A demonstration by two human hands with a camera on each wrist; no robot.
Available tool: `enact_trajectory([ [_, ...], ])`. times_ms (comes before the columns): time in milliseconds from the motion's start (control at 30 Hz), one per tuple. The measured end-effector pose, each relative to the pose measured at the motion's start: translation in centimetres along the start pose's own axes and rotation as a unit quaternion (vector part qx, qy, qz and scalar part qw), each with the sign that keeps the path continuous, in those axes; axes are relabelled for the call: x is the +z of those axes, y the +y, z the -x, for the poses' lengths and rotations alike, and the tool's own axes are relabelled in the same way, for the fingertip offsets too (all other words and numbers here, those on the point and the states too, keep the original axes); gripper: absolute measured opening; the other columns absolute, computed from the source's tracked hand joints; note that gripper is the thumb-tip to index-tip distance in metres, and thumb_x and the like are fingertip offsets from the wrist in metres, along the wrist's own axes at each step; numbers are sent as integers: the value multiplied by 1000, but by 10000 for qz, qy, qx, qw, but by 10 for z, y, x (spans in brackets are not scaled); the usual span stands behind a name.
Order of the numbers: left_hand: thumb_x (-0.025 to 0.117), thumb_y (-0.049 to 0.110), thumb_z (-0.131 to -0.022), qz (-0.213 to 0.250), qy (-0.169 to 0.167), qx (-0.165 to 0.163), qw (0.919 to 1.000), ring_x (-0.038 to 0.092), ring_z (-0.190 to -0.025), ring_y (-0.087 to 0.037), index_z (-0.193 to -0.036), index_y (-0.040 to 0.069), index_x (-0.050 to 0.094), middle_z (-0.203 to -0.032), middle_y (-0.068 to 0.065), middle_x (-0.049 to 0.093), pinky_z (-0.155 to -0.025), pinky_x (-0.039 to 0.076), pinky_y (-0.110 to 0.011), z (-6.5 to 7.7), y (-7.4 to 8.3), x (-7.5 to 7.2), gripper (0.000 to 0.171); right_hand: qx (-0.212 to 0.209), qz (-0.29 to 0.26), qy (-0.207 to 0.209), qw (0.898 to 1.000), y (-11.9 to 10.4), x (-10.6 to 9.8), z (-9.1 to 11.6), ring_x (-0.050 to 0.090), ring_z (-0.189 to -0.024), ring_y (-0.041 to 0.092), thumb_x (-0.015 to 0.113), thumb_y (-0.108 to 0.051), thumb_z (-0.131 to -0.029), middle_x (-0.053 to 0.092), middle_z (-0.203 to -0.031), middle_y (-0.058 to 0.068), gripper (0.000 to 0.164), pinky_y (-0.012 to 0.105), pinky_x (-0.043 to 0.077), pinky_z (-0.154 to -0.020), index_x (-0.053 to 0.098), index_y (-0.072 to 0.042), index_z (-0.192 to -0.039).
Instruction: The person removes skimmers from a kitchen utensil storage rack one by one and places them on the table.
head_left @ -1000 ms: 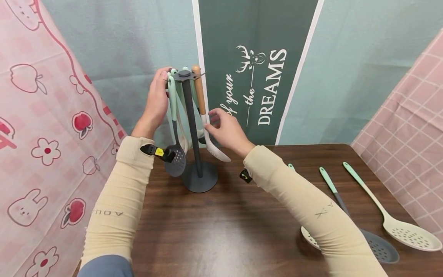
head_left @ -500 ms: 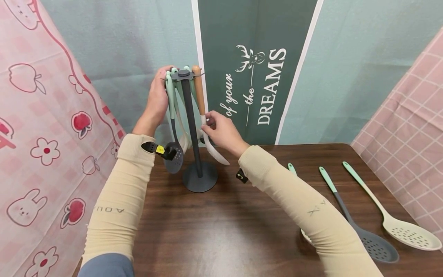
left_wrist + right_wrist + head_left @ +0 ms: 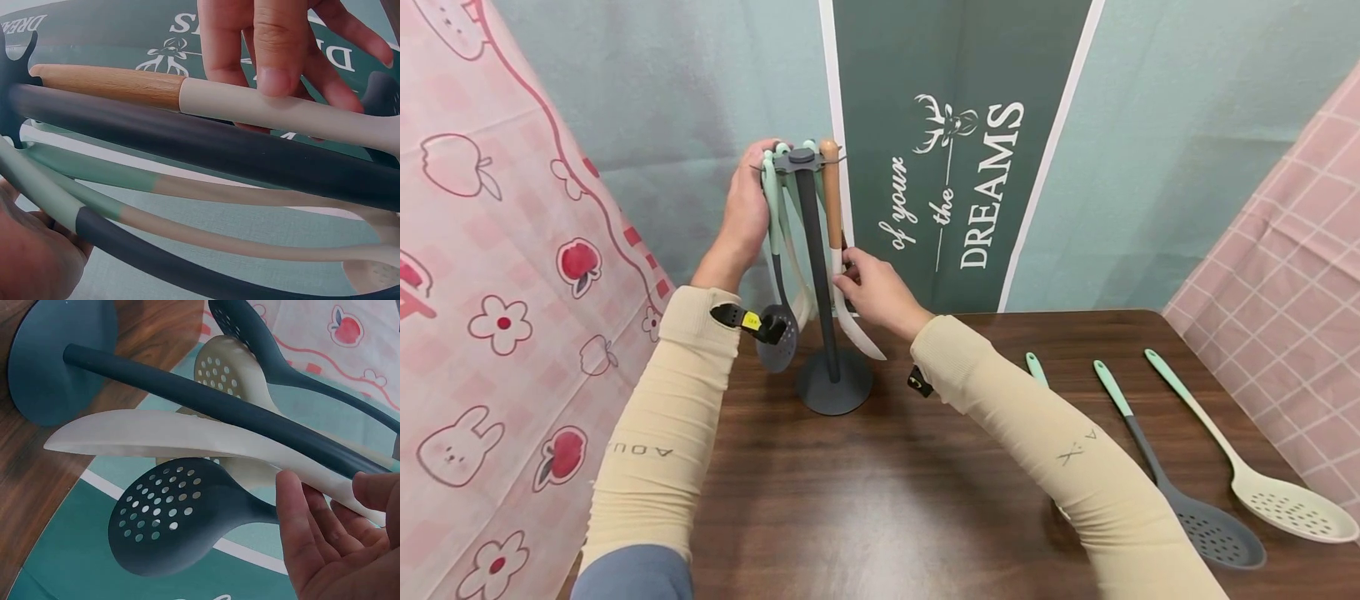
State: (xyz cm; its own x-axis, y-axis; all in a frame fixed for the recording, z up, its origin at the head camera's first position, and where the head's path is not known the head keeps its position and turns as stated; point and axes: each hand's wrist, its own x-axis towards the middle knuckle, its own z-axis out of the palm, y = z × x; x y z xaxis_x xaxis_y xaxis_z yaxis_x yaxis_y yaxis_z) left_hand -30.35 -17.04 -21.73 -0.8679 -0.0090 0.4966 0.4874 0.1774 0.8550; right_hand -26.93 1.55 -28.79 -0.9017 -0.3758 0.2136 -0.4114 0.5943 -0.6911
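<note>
Since the earlier frames, the right hand (image 3: 880, 287) has moved slightly left, and the lower end of the wooden-handled white spatula (image 3: 834, 204) has swung closer to the pole of the black utensil rack (image 3: 820, 275). The right fingers pinch the spatula's white neck just below the wood. The spatula hangs beside the pole, its handle top at the rack's hooks; whether it is hooked on, I cannot tell. The left hand (image 3: 747, 204) stays at the rack's top, beside mint handles; its fingers are partly hidden behind them, so I cannot tell whether they grip. A dark skimmer (image 3: 777, 354) hangs below the left hand. On the desk (image 3: 865, 500), a grey slotted spoon (image 3: 1225, 537) lies beside a cream slotted spoon (image 3: 1296, 510).
</note>
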Motion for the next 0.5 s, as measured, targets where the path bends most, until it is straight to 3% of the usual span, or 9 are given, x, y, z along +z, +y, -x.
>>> enact_trajectory([
  [167, 19, 30, -112, 24, -2, -9, 10000, 48, -112, -12, -136, 11, 54, -130, 0, 53, -95, 37, -28, 0, 0, 0, 47, 35, -29, -41, 10000, 0, 1, 2, 64, -78, 20, 55, -17, -106, 68, -100, 11, 23, 32, 53, -66, 57, -4, -125],
  [500, 17, 31, -112, -21, -64, -30, 10000, 47, -112, -11, -140, 8, 52, -131, 0, 51, -95, 37, -29, 1, 2, 0, 50, 46, -136, -123, 9998, 3, -1, 3, 62, -69, 19, 51, -17, -108, 67, -96, 11, 21, 31, 51, -61, 56, -4, -124],
])
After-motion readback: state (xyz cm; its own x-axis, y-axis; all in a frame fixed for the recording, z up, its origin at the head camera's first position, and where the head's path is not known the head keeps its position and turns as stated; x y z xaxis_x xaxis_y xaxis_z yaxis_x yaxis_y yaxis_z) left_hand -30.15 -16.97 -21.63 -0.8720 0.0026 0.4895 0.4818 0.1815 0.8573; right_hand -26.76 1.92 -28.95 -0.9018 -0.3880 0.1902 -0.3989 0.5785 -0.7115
